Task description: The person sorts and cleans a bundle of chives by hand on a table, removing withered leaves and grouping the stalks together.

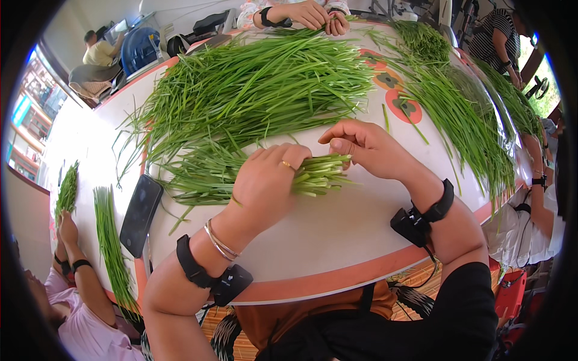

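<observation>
My left hand (263, 183) is closed around a bundle of garlic chives (322, 174), their pale cut ends pointing right. The leafy part of the bundle (205, 171) spreads out to the left over the white table (325, 234). Just beyond the pale ends, my right hand (367, 147) has its fingers bent. Its thumb and forefinger curve toward each other with a small gap, and I see nothing between them. A large heap of loose chives (259, 84) lies directly behind both hands.
A black phone (141, 210) and a laid-out chive bunch (111, 246) are at the left. More chives (457, 120) lie at the right beside clear plastic (503, 129). Co-workers' hands hold chives at the left (67, 228) and far side (313, 15). An orange border (337, 280) edges the table.
</observation>
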The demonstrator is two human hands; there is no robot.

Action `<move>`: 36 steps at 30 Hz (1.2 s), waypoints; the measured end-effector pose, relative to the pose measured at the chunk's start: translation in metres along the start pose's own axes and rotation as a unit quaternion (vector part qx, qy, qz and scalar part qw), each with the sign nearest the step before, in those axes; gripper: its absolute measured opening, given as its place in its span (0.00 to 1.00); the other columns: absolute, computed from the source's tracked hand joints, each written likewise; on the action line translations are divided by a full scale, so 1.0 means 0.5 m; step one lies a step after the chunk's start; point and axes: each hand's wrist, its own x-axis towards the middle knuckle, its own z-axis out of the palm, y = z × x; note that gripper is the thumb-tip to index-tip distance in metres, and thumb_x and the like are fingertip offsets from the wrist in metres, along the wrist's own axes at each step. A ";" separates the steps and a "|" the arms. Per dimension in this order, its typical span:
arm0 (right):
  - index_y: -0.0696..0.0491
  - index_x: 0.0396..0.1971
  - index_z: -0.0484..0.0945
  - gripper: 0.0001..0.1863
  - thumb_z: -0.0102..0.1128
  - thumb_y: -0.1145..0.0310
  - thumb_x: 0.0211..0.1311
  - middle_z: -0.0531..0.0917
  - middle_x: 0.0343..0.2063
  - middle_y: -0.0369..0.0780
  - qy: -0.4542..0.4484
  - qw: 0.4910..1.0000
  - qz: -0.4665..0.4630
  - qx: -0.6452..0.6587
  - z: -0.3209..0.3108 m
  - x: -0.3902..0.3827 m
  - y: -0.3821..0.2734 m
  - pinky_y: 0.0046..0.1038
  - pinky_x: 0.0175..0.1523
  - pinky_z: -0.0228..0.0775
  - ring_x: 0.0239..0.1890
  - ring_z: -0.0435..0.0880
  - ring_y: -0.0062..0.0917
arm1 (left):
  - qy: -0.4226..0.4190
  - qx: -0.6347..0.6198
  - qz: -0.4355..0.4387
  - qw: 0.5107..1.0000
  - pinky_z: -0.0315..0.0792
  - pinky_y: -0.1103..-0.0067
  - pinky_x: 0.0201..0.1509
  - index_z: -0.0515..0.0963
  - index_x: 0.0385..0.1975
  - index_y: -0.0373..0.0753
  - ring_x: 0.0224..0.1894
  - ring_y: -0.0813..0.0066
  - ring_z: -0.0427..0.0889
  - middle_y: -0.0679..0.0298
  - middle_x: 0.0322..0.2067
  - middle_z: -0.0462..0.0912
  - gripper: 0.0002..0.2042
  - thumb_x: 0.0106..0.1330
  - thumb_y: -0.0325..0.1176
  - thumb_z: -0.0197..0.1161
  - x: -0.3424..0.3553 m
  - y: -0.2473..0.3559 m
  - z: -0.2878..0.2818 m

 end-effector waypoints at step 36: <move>0.58 0.36 0.78 0.05 0.61 0.74 0.61 0.81 0.28 0.34 -0.071 0.992 -0.049 -0.094 0.000 -0.011 -0.024 0.20 0.36 0.70 0.28 0.77 0.16 | -0.059 0.055 0.129 0.988 0.70 0.66 0.52 0.75 0.33 0.42 0.49 0.58 0.76 0.61 0.40 0.79 0.18 0.39 0.25 0.67 0.003 -0.002 -0.004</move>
